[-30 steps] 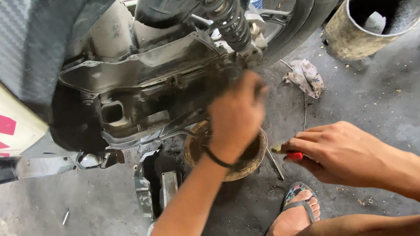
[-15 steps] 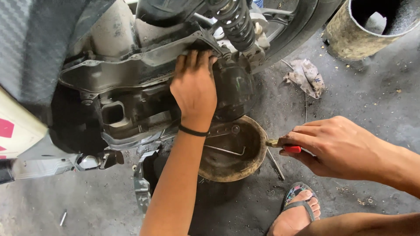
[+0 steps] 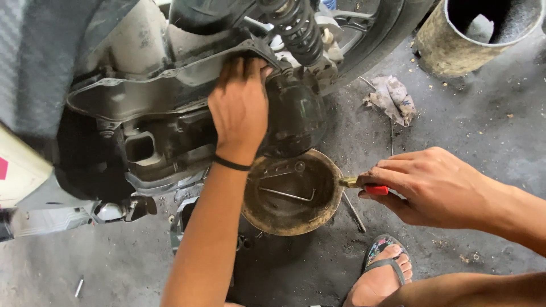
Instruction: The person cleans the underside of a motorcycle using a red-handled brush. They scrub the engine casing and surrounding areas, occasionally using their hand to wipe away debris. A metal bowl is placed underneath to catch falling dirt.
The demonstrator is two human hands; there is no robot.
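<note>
A: Head view: your left hand [image 3: 240,113] lies flat, fingers spread, on the scooter's engine casing [image 3: 170,131].

B: Your right hand [image 3: 432,185] grips a red-handled tool [image 3: 369,186] beside the drain pan [image 3: 293,193] below; nothing visibly draining yet.

A motorbike repair workshop is showing here. A scooter engine [image 3: 170,131] is sitting over an oil-stained concrete floor [image 3: 466,131]. A grimy drain pan [image 3: 293,193] is lying beneath it.

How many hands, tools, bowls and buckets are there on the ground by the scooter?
Hands: 2, the left hand on the dark engine cover, the right hand gripping a red-handled tool
Tools: 2, that one plus a bent metal rod
Bowls: 1, a round rusty metal bowl
Buckets: 1, a worn cylindrical bucket
Total: 6
</note>
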